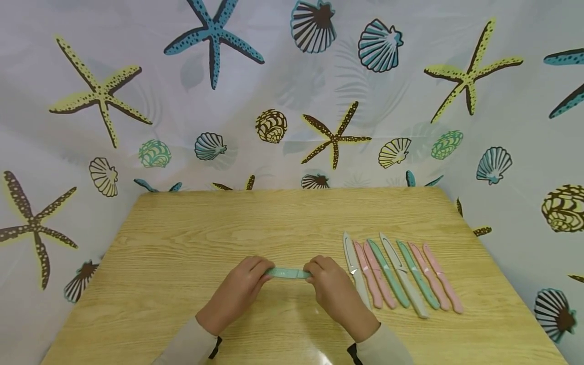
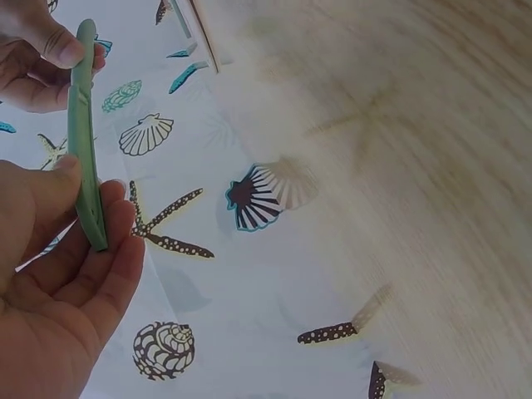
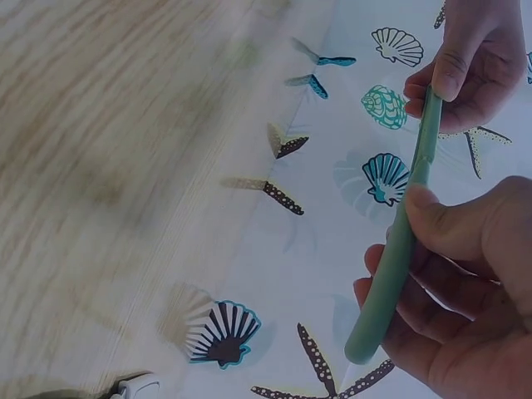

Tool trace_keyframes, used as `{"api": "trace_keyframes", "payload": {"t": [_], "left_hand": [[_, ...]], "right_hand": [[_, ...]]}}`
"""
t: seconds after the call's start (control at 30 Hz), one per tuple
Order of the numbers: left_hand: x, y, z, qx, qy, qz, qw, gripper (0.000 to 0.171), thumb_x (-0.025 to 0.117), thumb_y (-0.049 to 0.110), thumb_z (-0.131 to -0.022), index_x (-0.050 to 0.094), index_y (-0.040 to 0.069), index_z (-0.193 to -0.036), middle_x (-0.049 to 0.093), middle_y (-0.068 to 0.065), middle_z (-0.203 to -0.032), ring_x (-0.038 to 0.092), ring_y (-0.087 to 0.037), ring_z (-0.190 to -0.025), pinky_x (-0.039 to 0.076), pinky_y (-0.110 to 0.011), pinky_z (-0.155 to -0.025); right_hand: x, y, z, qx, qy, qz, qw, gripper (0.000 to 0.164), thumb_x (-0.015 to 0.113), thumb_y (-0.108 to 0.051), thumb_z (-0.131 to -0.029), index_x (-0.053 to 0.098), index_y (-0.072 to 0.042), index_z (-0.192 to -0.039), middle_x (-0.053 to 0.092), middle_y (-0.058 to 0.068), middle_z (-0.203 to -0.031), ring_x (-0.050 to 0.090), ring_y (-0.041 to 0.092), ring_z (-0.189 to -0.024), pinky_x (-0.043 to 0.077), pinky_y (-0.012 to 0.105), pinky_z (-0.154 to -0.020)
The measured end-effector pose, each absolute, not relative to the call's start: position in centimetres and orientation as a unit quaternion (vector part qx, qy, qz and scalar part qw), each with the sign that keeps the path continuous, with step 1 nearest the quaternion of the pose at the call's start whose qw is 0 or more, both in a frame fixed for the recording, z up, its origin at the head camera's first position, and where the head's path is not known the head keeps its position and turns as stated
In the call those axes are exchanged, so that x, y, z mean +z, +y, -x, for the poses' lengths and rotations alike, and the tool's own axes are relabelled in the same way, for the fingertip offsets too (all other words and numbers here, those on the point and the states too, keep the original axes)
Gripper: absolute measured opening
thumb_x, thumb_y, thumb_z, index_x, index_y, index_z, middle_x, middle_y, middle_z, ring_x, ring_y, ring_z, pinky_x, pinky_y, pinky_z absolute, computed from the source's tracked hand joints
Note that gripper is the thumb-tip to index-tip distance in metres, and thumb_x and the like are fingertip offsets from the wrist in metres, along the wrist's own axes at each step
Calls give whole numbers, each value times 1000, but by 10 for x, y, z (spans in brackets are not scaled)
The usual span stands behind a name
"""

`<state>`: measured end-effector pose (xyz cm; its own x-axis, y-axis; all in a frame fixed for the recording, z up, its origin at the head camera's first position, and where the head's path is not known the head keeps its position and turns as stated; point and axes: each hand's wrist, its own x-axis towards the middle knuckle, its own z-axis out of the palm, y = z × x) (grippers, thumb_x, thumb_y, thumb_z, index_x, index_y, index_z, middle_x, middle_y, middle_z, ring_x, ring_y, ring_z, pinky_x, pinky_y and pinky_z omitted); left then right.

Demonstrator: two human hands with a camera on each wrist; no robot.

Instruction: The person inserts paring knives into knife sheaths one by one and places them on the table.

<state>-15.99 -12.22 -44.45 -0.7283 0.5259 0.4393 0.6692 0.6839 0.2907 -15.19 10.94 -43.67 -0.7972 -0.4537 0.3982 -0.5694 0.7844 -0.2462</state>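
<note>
A mint-green knife in a matching blade cover point(image 1: 287, 273) lies crosswise between both hands, over the middle front of the table. My left hand point(image 1: 244, 281) pinches its covered blade end, thumb on one face and fingers behind, as the left wrist view shows. The handle end is gripped by my right hand point(image 1: 330, 284). In the right wrist view the rounded green handle point(image 3: 386, 291) runs past the right thumb and sticks out beyond the fingers. The covered blade's tip shows below the left thumb point(image 2: 66, 179) in the left wrist view.
To the right, several covered knives lie side by side on the wooden table point(image 1: 205, 218): white knives point(image 1: 410, 289), pink knives point(image 1: 435, 284) and green knives point(image 1: 392, 279). A white cloth point(image 1: 255, 66) printed with shells and starfish hangs behind and beside the table.
</note>
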Motion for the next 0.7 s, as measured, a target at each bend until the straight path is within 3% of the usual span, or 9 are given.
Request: {"api": "trace_keyframes", "payload": {"t": [0.2,0.37,0.7], "left_hand": [[-443,-124,165,-216,-908,312,179,26,66,13,-92,66,7,-117,64,-6,-110,61,-19,-101,55,-29,-79],[-444,-128,168,-217,-910,303,184,17,66,9,-91,70,7,-108,65,-5,-103,62,-18,-95,55,-28,-77],[-452,-142,166,-212,-917,296,166,16,67,8,-91,71,8,-106,66,-3,-101,62,-16,-92,55,-26,-76]], "right_hand": [[-436,125,152,168,-944,-244,144,15,77,-7,-80,70,-6,-93,62,3,-92,60,16,-82,54,26,-69],[-440,156,154,185,-954,-191,140,15,77,-2,-79,69,-2,-92,62,5,-89,61,19,-80,54,30,-69],[-437,276,146,206,-971,6,120,23,68,-1,-86,63,16,-100,62,29,-90,63,38,-76,53,49,-61]]}}
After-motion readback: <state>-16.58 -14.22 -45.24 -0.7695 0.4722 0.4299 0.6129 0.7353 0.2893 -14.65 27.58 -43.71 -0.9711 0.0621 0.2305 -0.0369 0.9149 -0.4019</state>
